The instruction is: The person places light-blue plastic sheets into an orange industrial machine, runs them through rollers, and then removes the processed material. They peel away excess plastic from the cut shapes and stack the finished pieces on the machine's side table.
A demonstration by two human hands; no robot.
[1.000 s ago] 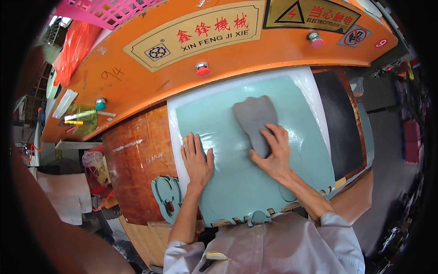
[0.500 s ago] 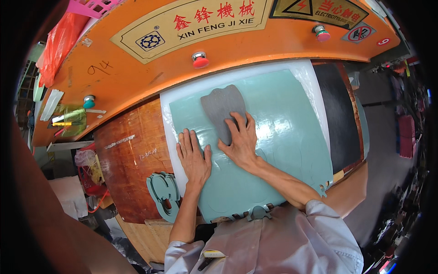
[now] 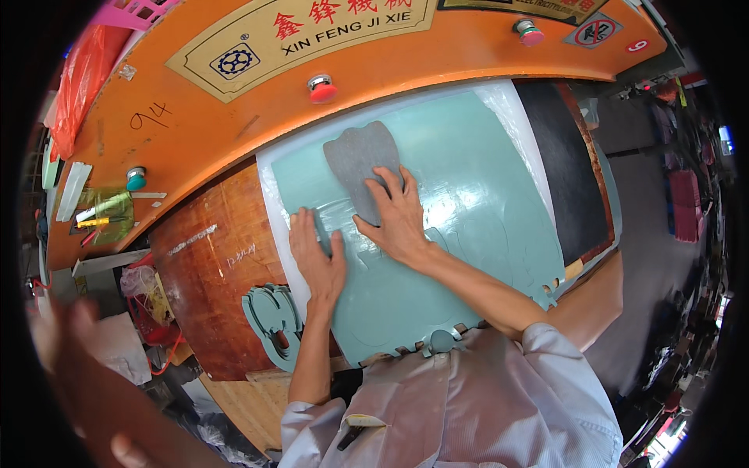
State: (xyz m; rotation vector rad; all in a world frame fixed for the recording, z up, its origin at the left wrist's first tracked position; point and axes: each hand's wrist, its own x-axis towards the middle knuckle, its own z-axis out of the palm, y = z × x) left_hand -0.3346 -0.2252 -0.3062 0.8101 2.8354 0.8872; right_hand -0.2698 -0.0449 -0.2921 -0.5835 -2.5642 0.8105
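A large teal sheet [image 3: 437, 288] with several cut outlines lies over white plastic on the work surface. Upon its far part rests a grey tongue-shaped flat piece [image 3: 360, 144], wide at the far end and narrower toward me. My right hand [image 3: 398, 222] spans the near part of this piece, thumb at its left edge and curved fingers at the right. To the left, my left hand [image 3: 318, 257] is near the sheet's left edge, fingers stretched out and thumb apart; nothing shows in it. A stack of teal cut-out pieces [image 3: 269, 316] sits left of my left forearm.
An orange machine front [image 3: 234, 148] with red buttons [image 3: 321, 90] and a green button [image 3: 136, 179] runs along the far side. Brown board [image 3: 211, 257] lies left, a black panel [image 3: 558, 156] right. Another person's blurred arm [image 3: 117, 413] reaches in at lower left.
The whole view has shifted, so the scene sits higher and further left. My left hand has tilted slightly; my right hand stays on the grey piece. Fingers now show on the blurred arm.
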